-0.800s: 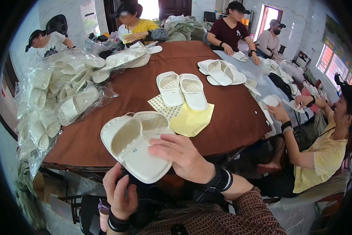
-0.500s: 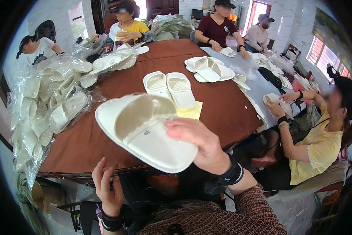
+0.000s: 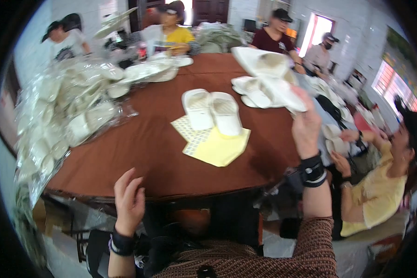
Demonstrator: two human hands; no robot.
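A white slide slipper (image 3: 280, 92) is in my right hand (image 3: 306, 124), gripped at the heel end, slightly blurred by motion. It hangs over a small group of white slippers (image 3: 252, 99) at the table's right side and partly hides them. My left hand (image 3: 128, 199) holds nothing; its fingers are apart, slightly curled, near the table's front edge. Mid-table lies a pair of white slippers, the left one (image 3: 200, 118) beside the right one (image 3: 227, 121), toes pointing away from me. Under their heels are yellow sticker sheets (image 3: 220, 150) with rows of small printed labels.
A brown cloth covers the table (image 3: 111, 162). Bagged white slippers (image 3: 85, 127) heap up along its left side. Co-workers sit around it; one in a yellow shirt (image 3: 380, 199) handles slippers close on my right. Another person at the far left raises a slipper (image 3: 115, 22).
My right hand has carried the slipper away to the right and farther out, uncovering the sticker sheets. My left hand stays open in nearly the same place. The far-left slipper has come up into view.
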